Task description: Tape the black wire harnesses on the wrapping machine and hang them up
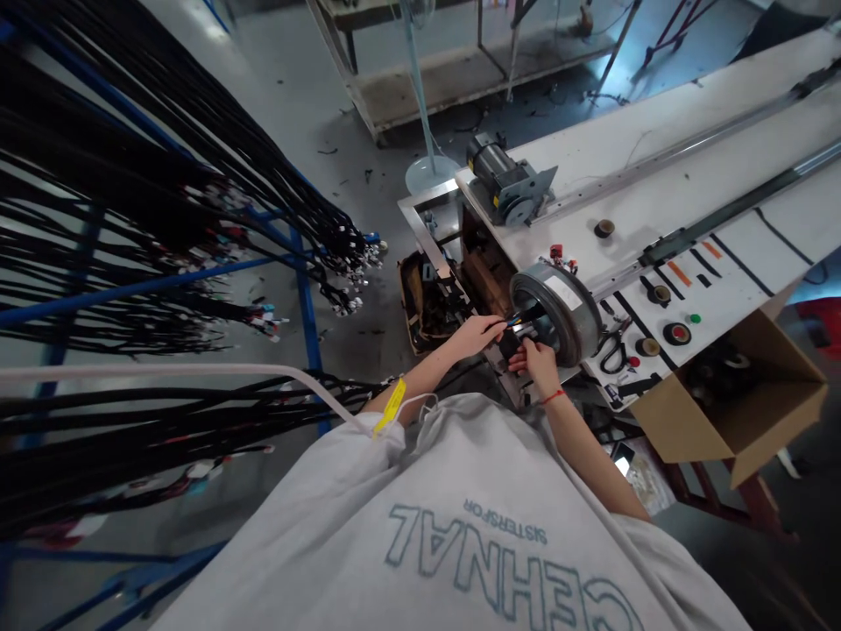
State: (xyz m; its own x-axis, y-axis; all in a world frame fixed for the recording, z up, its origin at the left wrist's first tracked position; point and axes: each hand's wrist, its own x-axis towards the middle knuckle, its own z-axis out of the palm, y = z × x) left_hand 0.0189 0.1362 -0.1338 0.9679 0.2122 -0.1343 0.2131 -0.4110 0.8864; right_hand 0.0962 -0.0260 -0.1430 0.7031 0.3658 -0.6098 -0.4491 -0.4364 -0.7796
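Observation:
My left hand [481, 336] is closed in a pinch on a thin bundle of coloured wires [515, 322], with blue and yellow strands showing. These wires run toward the opening of a round metal drum [578, 302] at the end of the bench. Just in front of that opening is my right hand [535, 361], its fingers curled beside a small black part [508, 343]. What the right fingers grip, if anything, is hidden. A cluster of red and white connectors [558, 254] sits at the top of the drum.
An electric motor [499, 171] stands on the white bench [631, 166]. Tape rolls [659, 294] and scissors [614, 352] lie right of the drum. A cardboard box [768, 394] is at the right. Black cable harnesses [263, 166] hang from a blue rack [306, 307] on the left.

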